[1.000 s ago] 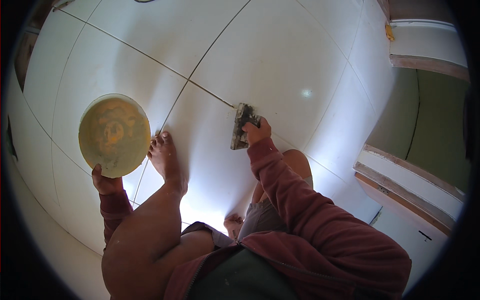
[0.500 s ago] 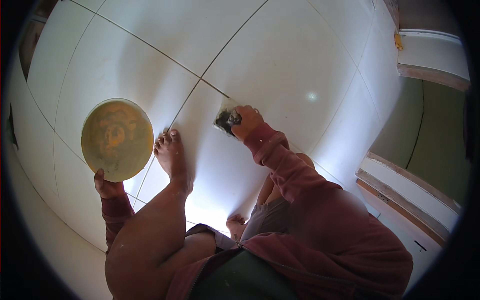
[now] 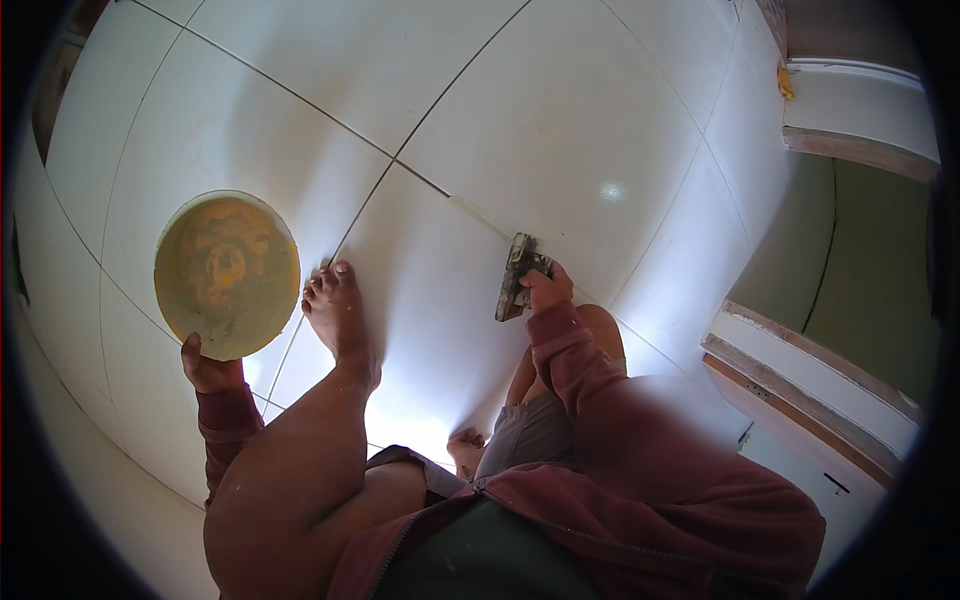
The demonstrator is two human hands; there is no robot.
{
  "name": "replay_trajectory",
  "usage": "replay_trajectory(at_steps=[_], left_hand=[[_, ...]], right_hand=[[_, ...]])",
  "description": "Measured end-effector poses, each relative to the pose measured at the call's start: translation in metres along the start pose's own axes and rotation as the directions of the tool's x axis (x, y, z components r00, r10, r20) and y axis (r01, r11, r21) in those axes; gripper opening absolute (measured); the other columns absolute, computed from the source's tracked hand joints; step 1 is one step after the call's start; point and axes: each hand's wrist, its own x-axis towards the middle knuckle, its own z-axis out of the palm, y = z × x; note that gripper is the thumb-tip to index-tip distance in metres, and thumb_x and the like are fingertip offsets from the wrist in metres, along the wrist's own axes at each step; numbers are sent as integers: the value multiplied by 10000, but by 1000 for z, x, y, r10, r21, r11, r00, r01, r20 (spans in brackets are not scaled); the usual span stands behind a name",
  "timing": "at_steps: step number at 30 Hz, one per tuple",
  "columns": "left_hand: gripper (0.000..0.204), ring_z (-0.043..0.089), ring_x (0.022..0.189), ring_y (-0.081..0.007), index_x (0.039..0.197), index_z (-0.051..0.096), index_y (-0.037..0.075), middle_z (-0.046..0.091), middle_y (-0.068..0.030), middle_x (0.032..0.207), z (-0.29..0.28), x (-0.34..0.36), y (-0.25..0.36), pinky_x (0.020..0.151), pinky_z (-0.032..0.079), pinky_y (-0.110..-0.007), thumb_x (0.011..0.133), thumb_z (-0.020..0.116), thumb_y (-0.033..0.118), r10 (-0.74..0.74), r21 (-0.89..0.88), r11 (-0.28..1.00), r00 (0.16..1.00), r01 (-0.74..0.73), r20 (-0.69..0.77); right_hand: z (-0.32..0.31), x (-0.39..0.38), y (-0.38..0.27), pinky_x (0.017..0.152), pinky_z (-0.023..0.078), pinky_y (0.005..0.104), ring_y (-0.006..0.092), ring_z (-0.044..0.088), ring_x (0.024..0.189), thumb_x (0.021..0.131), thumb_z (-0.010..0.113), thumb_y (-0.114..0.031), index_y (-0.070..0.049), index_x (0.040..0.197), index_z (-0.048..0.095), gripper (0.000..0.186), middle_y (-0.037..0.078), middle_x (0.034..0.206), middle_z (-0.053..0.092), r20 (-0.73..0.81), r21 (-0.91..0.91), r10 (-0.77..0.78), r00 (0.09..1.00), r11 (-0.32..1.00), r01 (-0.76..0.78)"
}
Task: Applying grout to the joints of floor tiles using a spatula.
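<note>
My left hand [image 3: 208,370] grips the near rim of a round, shallow bowl [image 3: 228,275], thumb over the edge. Inside the bowl is a thin smear of pale paste with yellowish-brown patches. My right hand [image 3: 550,288] is closed round a dark-stained grout spreader [image 3: 517,277], its wide edge toward the left. Whether the spreader touches the floor I cannot tell. A pale, filled stretch of tile joint [image 3: 478,216] runs toward the spreader from a darker, open-looking joint [image 3: 420,176].
White glossy floor tiles [image 3: 300,60] spread around me, crossed by dark joints. My bare foot [image 3: 338,310] rests beside the bowl, and my bent right knee [image 3: 600,325] is near the right hand. A white step-like ledge [image 3: 800,370] with rough edges stands at the right.
My right hand has drawn the spreader right and slightly nearer, turning it upright on edge. Pale filling shows in the joint where the tool was. The left hand and bowl have hardly moved.
</note>
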Motion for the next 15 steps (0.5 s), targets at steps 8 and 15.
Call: replay_trajectory(at_steps=[8,15], left_hand=[[603,405,1091,-261,1233,294,39,413,-112,1187,9,6,-2,911,345,-420,701,530,200,-10,20,1000,1000,9,26],[594,398,1098,-262,1231,297,41,398,-109,1204,11,-1,-4,914,341,-417,704,527,189,13,-23,1000,999,-12,35]], right_hand=[[139,-2,-35,579,442,349,309,547,619,519,576,-104,24,752,516,273,188,680,557,266,-359,-163,950,898,255],[109,28,-42,722,423,373,317,517,772,541,569,-138,-46,820,565,294,153,785,545,501,-638,-533,682,305,707]])
